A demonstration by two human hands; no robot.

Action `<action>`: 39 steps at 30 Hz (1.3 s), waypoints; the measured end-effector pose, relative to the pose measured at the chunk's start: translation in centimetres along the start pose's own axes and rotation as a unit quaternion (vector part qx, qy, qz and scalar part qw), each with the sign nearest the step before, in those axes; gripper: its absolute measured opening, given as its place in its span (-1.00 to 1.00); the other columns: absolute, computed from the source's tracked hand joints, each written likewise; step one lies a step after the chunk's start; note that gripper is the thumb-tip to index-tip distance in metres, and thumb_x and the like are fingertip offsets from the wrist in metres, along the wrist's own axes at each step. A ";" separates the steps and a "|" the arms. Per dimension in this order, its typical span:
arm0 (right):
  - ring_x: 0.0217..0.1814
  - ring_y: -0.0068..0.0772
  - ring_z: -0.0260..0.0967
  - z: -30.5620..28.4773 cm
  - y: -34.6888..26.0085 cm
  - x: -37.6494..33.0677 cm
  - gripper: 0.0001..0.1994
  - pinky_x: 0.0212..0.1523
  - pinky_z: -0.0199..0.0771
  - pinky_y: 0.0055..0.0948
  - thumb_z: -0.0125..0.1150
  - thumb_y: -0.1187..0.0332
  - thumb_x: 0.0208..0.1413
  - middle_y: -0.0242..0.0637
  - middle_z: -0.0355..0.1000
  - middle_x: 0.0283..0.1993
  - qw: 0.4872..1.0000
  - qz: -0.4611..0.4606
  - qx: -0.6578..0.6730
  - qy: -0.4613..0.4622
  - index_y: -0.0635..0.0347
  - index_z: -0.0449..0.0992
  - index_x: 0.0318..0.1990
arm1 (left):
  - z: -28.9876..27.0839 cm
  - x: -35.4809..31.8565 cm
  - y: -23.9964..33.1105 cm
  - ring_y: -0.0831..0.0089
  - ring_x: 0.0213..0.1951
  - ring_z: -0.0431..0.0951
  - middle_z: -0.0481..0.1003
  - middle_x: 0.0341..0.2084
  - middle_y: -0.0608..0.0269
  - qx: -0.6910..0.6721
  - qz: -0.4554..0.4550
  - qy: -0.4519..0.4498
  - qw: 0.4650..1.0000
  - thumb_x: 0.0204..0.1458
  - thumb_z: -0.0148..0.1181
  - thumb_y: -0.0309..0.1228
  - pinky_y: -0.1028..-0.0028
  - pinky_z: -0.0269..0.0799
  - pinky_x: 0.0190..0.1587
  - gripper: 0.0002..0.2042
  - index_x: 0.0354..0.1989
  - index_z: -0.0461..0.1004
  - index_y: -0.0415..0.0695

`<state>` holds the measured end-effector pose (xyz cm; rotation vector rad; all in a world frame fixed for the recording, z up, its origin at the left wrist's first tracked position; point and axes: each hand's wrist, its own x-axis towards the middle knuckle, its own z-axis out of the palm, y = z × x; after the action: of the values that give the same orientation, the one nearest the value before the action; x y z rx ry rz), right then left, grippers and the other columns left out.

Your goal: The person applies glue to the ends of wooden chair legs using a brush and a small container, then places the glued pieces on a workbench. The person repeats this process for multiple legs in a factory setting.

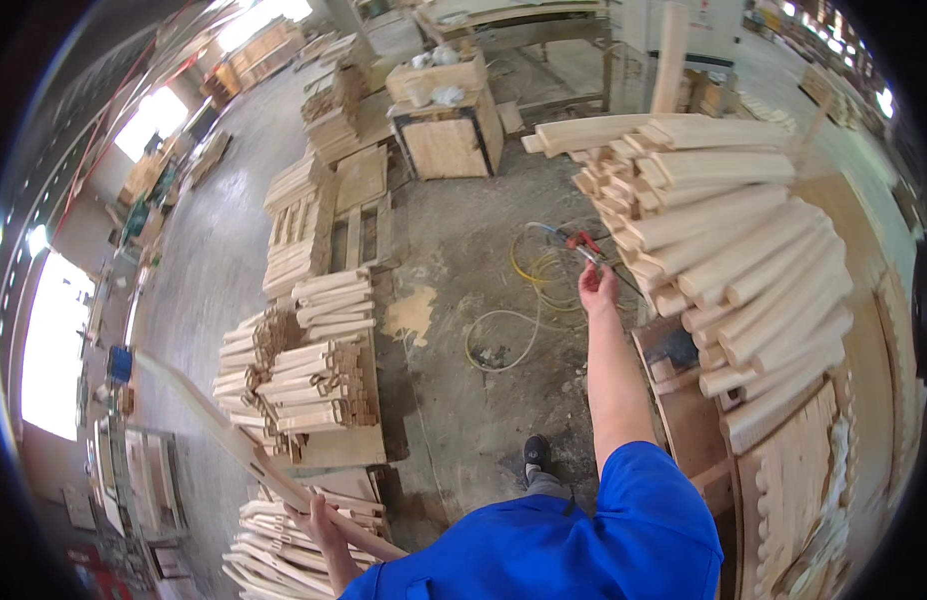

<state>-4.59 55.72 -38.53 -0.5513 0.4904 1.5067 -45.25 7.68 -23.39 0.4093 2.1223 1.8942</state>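
Pale wood crosses the lower left of the frame, where your left hand [322,522] is wrapped around a long, curved slat [199,403]. The grip sits toward the slat's lower end: the greater length rises from your fingers up and to the left, its tip near the frame's left side, while a shorter stretch runs down and right to the edge of your blue shirt [544,545].

Right of centre, your bare right arm reaches up the frame. Your right hand [599,285] has its thumb and fingers together on the silver end of a red tool [583,240], whose body lies just above your fingertips, well apart from the slat. Beside it, a thin hose [537,279], yellow in part, loops over the stained concrete floor [444,400].

Slats and planks surround you. A tall pile [734,240] of pale, rounded pieces fills the right of the frame, close to your right hand. On the left, a stack [309,390] stands beyond the held slat, and a heap [274,550] of curved pieces lies below, at lower left. A wooden box [446,148] stands at upper centre; one dark shoe [537,452] of yours shows at lower centre.
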 end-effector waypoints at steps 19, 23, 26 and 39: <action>-0.12 -0.25 0.45 -3.0 10.1 -6.5 -0.62 -0.08 0.44 -0.35 -0.23 0.14 0.29 -0.10 0.47 -0.18 0.897 -0.027 -0.350 -0.268 0.31 0.39 -0.19 | 10.2 4.8 -2.0 0.42 -0.58 0.51 0.47 -0.46 0.13 0.219 -0.017 -0.120 0.968 -0.24 0.20 -0.46 0.43 0.45 -0.50 -0.34 0.16 0.19 -0.15; -0.43 -0.36 0.47 -7.1 13.3 -12.0 -0.72 -0.47 0.46 -0.47 -0.09 0.27 0.24 -0.14 0.50 -0.35 0.841 0.104 -0.442 -0.293 0.22 0.33 0.02 | 13.6 5.0 -3.1 0.37 -0.58 0.52 0.50 -0.45 0.10 0.260 -0.049 -0.174 0.949 -0.26 0.22 -0.43 0.39 0.47 -0.48 -0.34 0.15 0.21 -0.15; -0.53 -0.41 0.44 -9.6 14.5 -12.9 -0.68 -0.56 0.45 -0.49 -0.01 0.32 0.23 -0.24 0.46 -0.48 0.726 0.183 -0.576 -0.327 0.05 0.25 0.12 | 16.5 5.5 -3.6 0.33 -0.52 0.55 0.52 -0.43 0.07 0.277 -0.037 -0.225 0.933 -0.28 0.23 -0.38 0.35 0.49 -0.42 -0.34 0.13 0.23 -0.15; -0.71 -0.50 0.29 -10.6 12.9 -14.2 -0.72 -0.70 0.35 -0.43 0.12 0.13 0.19 -0.31 0.35 -0.63 0.596 0.323 -0.673 -0.296 0.12 0.33 -0.13 | 19.9 6.3 -4.5 0.00 -0.17 0.55 0.53 -0.25 -0.10 0.418 -0.028 -0.265 0.868 -0.32 0.22 -0.20 0.17 0.43 -0.10 -0.28 0.14 0.19 -0.08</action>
<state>-17.26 37.87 -38.56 -0.9764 -1.3107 2.4877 -43.68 27.91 -30.15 0.8936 2.3649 0.5939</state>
